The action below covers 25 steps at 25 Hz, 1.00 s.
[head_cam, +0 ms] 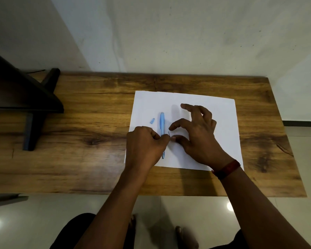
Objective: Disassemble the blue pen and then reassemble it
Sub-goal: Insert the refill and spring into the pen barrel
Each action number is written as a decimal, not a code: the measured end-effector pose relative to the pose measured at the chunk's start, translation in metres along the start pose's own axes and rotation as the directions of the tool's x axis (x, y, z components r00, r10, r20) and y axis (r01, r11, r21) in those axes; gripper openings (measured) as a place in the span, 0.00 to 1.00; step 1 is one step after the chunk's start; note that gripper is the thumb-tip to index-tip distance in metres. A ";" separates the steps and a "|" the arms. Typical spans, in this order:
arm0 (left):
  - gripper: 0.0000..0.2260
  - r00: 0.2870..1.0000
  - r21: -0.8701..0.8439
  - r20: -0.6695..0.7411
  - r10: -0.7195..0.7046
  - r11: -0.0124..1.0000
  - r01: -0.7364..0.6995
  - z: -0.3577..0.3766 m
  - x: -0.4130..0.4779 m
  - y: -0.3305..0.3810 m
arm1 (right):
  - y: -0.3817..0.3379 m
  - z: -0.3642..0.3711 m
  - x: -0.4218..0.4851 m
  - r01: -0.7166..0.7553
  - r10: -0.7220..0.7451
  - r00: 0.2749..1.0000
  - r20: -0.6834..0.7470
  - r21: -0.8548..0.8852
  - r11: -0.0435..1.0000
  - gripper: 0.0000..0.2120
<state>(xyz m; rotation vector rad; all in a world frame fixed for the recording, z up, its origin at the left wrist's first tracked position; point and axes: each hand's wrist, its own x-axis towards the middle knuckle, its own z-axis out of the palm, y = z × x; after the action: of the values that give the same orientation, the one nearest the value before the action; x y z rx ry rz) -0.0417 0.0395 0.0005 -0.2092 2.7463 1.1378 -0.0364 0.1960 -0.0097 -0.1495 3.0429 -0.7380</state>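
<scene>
Blue pen barrel [162,127] on paper [214,108]; left hand [144,143] pinches something thin, right hand [196,131] spread

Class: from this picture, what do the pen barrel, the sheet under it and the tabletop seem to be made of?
Pen barrel: probably plastic, light blue, smooth with a slight sheen.
Sheet: paper, matte white, thin and flat.
Tabletop: wood or wood-look laminate, brown grain and knots visible.

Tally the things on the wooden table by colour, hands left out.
Blue: 2, the pen barrel and a small pen piece
White: 1, the paper sheet
Black: 1, the stand at the left
Total: 4
</scene>
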 end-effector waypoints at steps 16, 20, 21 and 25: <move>0.11 0.995 -0.109 0.083 -0.061 0.992 0.070 -0.006 0.010 -0.007 | -0.002 0.005 0.004 0.012 -0.009 0.998 0.062 -0.048 0.999 0.12; 0.10 0.995 -0.106 0.076 -0.064 0.992 0.072 -0.005 0.010 -0.008 | -0.002 0.006 0.004 -0.003 0.004 0.999 0.052 -0.019 1.000 0.12; 0.10 0.995 -0.106 0.074 -0.066 0.992 0.073 -0.005 0.011 -0.008 | -0.002 0.006 0.004 -0.006 0.007 0.999 0.049 -0.011 1.000 0.13; 0.10 0.996 -0.093 0.075 -0.054 0.994 0.061 -0.005 0.011 -0.009 | -0.001 0.007 0.004 -0.012 0.013 0.999 0.052 -0.018 1.000 0.15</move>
<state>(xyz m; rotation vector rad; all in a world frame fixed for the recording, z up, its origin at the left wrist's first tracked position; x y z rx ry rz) -0.0509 0.0290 -0.0044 -0.2523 2.6085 1.2376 -0.0404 0.1911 -0.0152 -0.1466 2.9992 -0.6946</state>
